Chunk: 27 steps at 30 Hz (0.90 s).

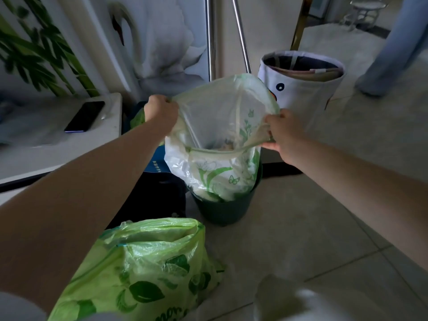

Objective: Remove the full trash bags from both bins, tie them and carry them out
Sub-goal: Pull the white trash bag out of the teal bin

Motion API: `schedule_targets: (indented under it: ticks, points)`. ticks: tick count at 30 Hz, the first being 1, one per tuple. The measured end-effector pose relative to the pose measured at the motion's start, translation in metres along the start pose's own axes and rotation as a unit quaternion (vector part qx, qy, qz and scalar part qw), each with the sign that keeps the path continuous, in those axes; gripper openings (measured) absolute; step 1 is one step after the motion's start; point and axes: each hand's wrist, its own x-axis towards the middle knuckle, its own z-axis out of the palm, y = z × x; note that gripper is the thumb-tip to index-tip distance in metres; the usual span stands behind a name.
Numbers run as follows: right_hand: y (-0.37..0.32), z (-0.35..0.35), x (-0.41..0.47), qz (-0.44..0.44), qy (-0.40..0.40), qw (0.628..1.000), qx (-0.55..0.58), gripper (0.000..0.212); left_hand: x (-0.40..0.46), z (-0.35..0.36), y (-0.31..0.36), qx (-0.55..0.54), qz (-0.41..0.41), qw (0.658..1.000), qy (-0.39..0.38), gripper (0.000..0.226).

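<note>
Here the left hand [159, 110] and right hand [281, 133] grip the pale bag's [222, 126] rim; contents indistinct.

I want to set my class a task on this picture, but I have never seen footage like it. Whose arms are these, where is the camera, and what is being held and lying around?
There is no machine: a person wears a wide-angle camera on the head, looking down at their own bare arms. The left hand and the right hand each grip one side of the rim of a pale printed trash bag, whose lower part sits in a dark green bin. On the tiled floor nearer the camera lies a bright green bag, not tied. Behind stands a white fabric basket. A phone lies on the white table at the left.
</note>
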Motion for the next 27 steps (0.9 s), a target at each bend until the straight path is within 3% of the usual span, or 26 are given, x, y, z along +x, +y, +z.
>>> schedule_targets:
  ticks: [5, 13, 19, 25, 27]
  points:
    - [-0.033, 0.000, -0.013, -0.068, 0.025, 0.997, -0.041, 0.018, -0.012, -0.035, 0.026, -0.012, 0.019, 0.999, 0.046, 0.028]
    - [-0.093, -0.008, -0.050, -0.153, 0.076, 0.977, -0.130, 0.035, -0.037, -0.097, 0.061, -0.067, 0.027, 0.995, 0.064, 0.024]
    - [-0.133, -0.022, -0.081, -0.228, 0.110, 0.959, -0.124, 0.016, -0.073, -0.134, 0.092, -0.137, 0.036, 0.987, 0.072, 0.013]
    - [-0.146, -0.039, -0.116, -0.244, 0.113, 0.955, -0.126, 0.026, -0.113, -0.151, 0.103, -0.178, 0.041, 0.981, 0.058, 0.021]
    - [-0.144, -0.045, -0.126, -0.243, 0.115, 0.956, -0.120, 0.020, -0.128, -0.154, 0.104, -0.186, 0.044, 0.980, 0.050, 0.019]
